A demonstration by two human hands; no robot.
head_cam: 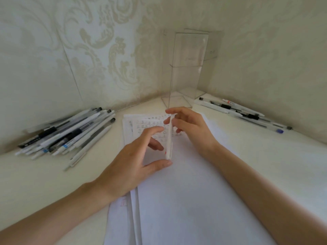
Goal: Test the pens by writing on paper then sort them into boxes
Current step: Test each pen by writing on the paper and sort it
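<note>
Head view looks down on a pale table (265,165) set into a wallpapered corner. Both hands hold one white pen (169,137) between them, above the paper (185,200). The right hand (191,128) pinches the pen's far end with fingertips closed on it; the left hand (134,161) has its thumb pressed at the near end, with the index finger stretched toward the barrel. It looks as if the pen is being uncapped or readied, so the step in hand is probably the start of a writing test.

A smaller sheet (141,128) with rows of written characters lies past the hands, partly under them. A large pile of pens (70,135) sits on the left, a smaller group of pens (244,110) on the right, and clear boxes (187,68) stand in the corner.

The next move calls for freeing the tip, shifting the pen into a one-handed writing grip, and bringing it down on the paper.

The pen is blurred, so its cap and tip cannot be told apart. Being transparent, the boxes' edges and count are hard to make out.
</note>
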